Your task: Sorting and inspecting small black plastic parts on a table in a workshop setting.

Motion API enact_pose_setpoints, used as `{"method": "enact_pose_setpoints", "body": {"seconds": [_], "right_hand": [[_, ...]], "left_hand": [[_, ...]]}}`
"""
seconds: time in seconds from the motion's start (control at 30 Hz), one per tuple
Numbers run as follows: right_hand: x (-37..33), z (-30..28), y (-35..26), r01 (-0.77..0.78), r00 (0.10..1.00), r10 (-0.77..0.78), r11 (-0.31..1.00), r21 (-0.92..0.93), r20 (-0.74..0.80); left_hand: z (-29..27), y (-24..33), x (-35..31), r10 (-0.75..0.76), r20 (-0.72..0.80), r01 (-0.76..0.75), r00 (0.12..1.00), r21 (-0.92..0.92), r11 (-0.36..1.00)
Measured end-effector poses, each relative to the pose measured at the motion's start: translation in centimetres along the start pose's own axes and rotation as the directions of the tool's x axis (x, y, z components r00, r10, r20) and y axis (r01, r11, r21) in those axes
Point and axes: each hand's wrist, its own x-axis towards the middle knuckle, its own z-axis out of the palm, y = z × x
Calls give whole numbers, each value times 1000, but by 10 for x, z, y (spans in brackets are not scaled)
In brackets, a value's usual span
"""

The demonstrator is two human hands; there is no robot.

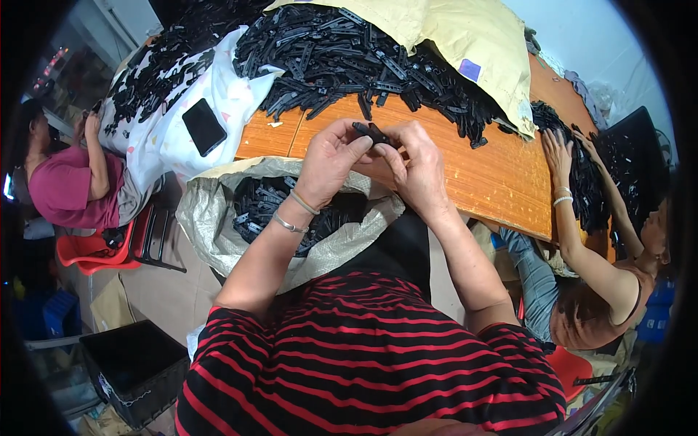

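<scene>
Between my two hands, just past the table's near edge, is a small black plastic part. The fingers and thumb of my left hand pinch its left end. My right hand grips the right end, its fingers partly hiding the piece. Below my left wrist, an open woven sack holds many similar black parts. A large heap of black plastic strips covers the far side of the wooden table.
A yellowish sack lies over the heap. A phone rests on white cloth at left. One person sits at left; another handles black parts at right. A black crate stands on the floor near red chairs.
</scene>
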Motion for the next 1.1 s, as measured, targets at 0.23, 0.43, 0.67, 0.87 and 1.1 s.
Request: {"method": "enact_pose_setpoints", "body": {"seconds": [0.23,0.43,0.67,0.87,1.1], "right_hand": [[-4,0,20,-371,910,266,865,338,318],[-3,-2,12,-424,899,339,831,361,275],[-17,9,12,-62,995,44,979,195,95],[-23,-36,61,-232,967,223,971,62,127],[0,-97,137,-376,902,415,624,-685,-118]], "left_hand": [[-6,5,1,-110,90,91,990,193,977],[-3,-3,1,-173,37,172,984,27,985],[4,-5,-12,-27,-21,31,999,163,986],[-35,35,-57,-83,102,32,991,427,904],[-88,40,-96,-84,101,-95,991,993,71]]}}
